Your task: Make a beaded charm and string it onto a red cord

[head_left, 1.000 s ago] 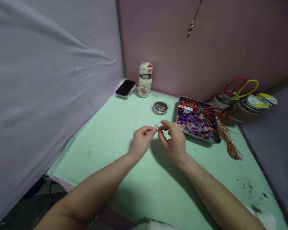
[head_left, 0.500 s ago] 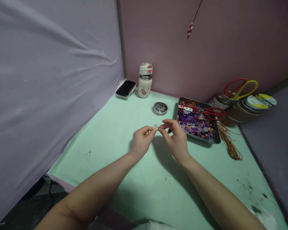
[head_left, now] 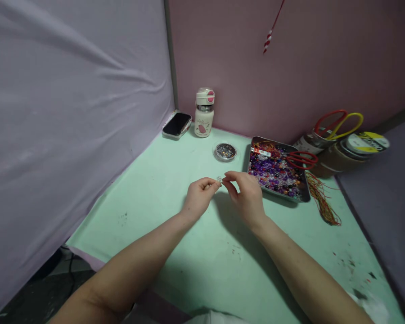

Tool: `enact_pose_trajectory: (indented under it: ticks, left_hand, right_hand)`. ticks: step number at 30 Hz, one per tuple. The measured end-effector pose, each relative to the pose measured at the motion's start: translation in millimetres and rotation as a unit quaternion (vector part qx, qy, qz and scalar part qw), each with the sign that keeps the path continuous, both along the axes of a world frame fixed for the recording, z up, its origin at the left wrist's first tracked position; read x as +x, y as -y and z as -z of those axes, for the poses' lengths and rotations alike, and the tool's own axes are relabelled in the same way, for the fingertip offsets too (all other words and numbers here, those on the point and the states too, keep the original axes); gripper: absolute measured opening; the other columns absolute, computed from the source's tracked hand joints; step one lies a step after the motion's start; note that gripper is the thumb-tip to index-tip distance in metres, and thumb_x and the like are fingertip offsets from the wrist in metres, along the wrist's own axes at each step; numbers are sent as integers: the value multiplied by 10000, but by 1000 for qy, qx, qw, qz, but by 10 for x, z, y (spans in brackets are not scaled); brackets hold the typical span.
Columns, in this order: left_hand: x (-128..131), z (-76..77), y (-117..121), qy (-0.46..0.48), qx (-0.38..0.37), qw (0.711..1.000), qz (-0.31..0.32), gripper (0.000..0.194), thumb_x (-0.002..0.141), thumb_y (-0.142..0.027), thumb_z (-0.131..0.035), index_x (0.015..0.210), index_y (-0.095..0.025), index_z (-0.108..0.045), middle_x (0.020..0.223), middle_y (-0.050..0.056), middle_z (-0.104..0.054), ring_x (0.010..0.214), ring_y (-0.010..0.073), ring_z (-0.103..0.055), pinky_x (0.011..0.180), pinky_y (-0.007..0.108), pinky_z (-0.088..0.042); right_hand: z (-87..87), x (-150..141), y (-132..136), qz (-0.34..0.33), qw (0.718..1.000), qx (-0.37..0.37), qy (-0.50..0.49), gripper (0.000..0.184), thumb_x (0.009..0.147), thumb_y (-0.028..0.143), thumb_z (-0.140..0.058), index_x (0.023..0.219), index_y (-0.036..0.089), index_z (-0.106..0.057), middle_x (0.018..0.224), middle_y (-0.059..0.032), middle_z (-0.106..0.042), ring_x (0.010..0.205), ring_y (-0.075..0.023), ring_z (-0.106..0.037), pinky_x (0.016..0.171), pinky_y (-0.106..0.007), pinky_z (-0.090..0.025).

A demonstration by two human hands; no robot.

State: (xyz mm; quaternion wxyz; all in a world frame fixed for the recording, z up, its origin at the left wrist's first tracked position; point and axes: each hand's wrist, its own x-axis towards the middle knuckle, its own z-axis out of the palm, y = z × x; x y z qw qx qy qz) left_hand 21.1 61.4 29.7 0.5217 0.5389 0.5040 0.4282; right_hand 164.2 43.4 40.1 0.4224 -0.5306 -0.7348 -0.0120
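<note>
Between the thumb and forefinger of my left hand (head_left: 200, 196) is a small cluster of clear beads (head_left: 219, 179). My right hand (head_left: 247, 194) is close beside it, its thumb and forefinger pinched together at the cluster's right edge. What those right fingertips grip is too small to make out; a thin thread cannot be seen from here. Both hands are held above the pale green tabletop (head_left: 148, 198). Just right of my right hand is a metal tray (head_left: 283, 196) of purple, black, red, orange and clear beads (head_left: 273, 168).
Red-handled scissors (head_left: 302, 160) lie across the tray. A round clear case (head_left: 226, 152), a bottle (head_left: 204, 114) and a phone (head_left: 177, 124) stand or lie behind my hands. At right are jars (head_left: 346, 155), one with scissors (head_left: 344, 126), and bundled cords (head_left: 324, 204).
My right forefinger has come down and curled in closer to the thumb beside the bead cluster. The left hand has barely moved and keeps its pinch.
</note>
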Motion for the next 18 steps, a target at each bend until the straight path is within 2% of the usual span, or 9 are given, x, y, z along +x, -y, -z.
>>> enact_pose_trajectory:
  ticks: [2,5,9,11,14,16,18]
  left_hand:
    - [3,5,-7,7,-16,1000,7,226,758,-396,-628,707,-183,-684,620,-2,-565,610,128,-461,561,250,-329]
    - [6,12,-14,12,-29,999,10,230,739,-408,-644,710,-184,-687,617,6,-572,616,136,-478,557,251,-337]
    - [3,13,-12,14,-31,999,24,278,722,-454,-655,702,-178,-682,577,-1,-532,585,130,-453,531,246,-319]
    - [0,10,-4,3,-23,999,39,291,730,-461,-646,692,-174,-673,556,-14,-494,557,116,-412,515,241,-292]
    - [-1,8,12,-20,0,997,69,289,755,-448,-619,698,-170,-673,545,-29,-457,536,99,-359,509,238,-262]
    - [2,10,19,-29,11,996,88,281,767,-435,-606,719,-170,-684,565,-25,-481,544,99,-364,514,239,-267]
    - [5,13,20,-31,14,995,96,274,769,-427,-603,731,-171,-695,590,-14,-518,557,105,-387,521,242,-282]
  right_hand:
    - [32,1,0,1,1000,-12,0,98,893,208,-542,978,229,-588,818,-22,-693,768,-192,-621,719,-343,-419]
    - [17,2,-7,-10,998,-45,-51,144,874,198,-548,1011,224,-583,850,-36,-680,772,-186,-625,708,-334,-450]
    - [-83,63,-53,-24,973,-148,-174,220,792,217,-612,1011,198,-594,982,-71,-638,668,-145,-604,641,-319,-475]
    - [-118,125,-88,-39,937,-237,-253,304,731,248,-670,1023,189,-609,1006,-73,-639,618,-126,-588,596,-305,-472]
    - [-127,215,-130,-78,861,-367,-345,408,661,263,-733,1052,189,-643,869,-39,-674,625,-136,-596,601,-301,-474]
    - [-119,246,-141,-105,823,-417,-371,379,647,265,-744,1014,197,-673,768,-17,-678,652,-150,-608,638,-311,-476]
    - [-114,246,-141,-119,805,-434,-388,299,645,273,-743,931,203,-690,713,-5,-671,657,-150,-603,652,-312,-468]
